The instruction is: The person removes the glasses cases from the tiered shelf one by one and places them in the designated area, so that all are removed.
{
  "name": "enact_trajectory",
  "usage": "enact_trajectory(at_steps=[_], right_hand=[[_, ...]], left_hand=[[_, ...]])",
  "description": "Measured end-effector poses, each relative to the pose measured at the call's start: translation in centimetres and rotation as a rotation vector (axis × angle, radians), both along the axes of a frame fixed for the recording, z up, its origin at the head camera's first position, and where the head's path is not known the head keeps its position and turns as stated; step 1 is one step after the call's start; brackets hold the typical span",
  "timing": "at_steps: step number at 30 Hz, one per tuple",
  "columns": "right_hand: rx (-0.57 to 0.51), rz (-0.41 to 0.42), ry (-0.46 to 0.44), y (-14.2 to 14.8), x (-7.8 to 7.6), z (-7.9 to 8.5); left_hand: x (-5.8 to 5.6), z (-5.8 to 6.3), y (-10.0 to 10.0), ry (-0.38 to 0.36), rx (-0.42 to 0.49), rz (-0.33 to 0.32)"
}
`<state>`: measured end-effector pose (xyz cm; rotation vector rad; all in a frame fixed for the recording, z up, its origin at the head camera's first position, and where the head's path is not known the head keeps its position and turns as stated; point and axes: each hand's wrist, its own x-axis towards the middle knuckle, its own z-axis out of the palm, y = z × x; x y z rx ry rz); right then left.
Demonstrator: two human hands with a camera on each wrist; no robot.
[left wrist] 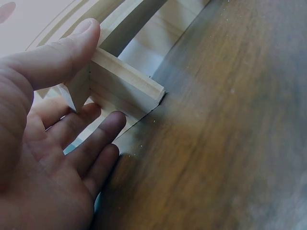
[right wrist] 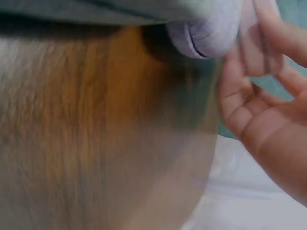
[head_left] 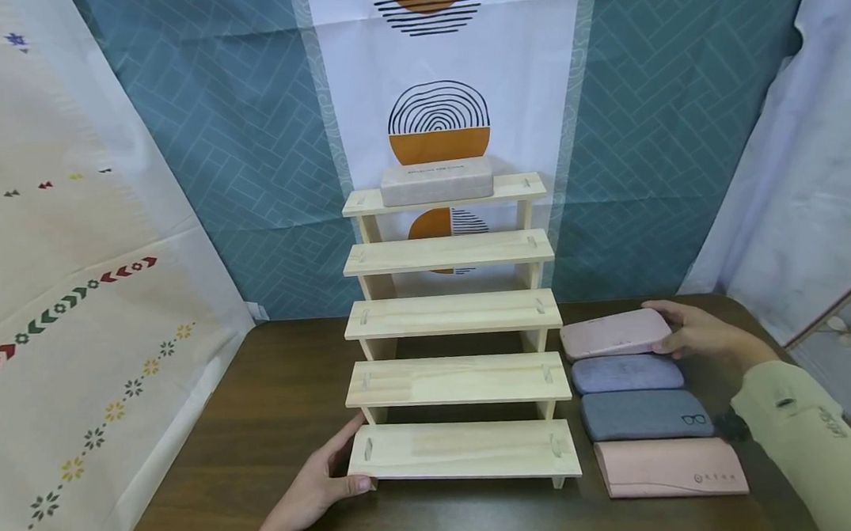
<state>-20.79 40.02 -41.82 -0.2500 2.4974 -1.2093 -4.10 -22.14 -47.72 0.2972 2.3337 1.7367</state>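
Observation:
A pale wooden tiered stand with several steps stands on the table. At the lower left corner of this stand my left hand holds the end of the bottom step, its thumb at the front and fingers round the side. To the right, my right hand grips the right end of a light pink glasses case. Below that case lie a purple glasses case, a blue-grey glasses case and a peach-pink glasses case in a column. A light grey glasses case lies on the top step.
The brown wooden table carries everything. Behind it hangs a teal and white patterned cloth. An embroidered cream cloth is at the left, and a white curtain closes the right side.

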Motion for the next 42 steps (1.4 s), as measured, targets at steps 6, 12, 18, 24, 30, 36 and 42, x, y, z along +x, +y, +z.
enact_trajectory(at_steps=[6, 12, 18, 24, 30, 36, 42], right_hand=[[0.122, 0.071, 0.013, -0.7, 0.0, 0.1], [0.190, 0.093, 0.082, -1.3, 0.2, 0.1], [0.298, 0.131, 0.193, -1.9, 0.2, -0.2], [0.299, 0.130, 0.187, -2.0, 0.2, -0.3], [0.292, 0.124, 0.171, -2.0, 0.1, -0.2], [0.304, 0.127, 0.193, -2.1, 0.0, -0.2], [0.324, 0.156, 0.225, -2.2, 0.1, 0.2]], left_hand=[[0.0, -0.2, 0.0, 0.014, 0.014, -0.012], [-0.1, -0.1, 0.0, 0.025, 0.022, -0.016], [-0.1, 0.1, 0.1, 0.008, 0.008, 0.007], [0.0, 0.2, 0.2, 0.002, 0.016, 0.002], [0.0, 0.3, 0.3, -0.005, 0.013, 0.012], [0.0, 0.3, 0.2, 0.001, 0.025, 0.002], [0.0, 0.1, 0.1, 0.017, 0.017, -0.006]])
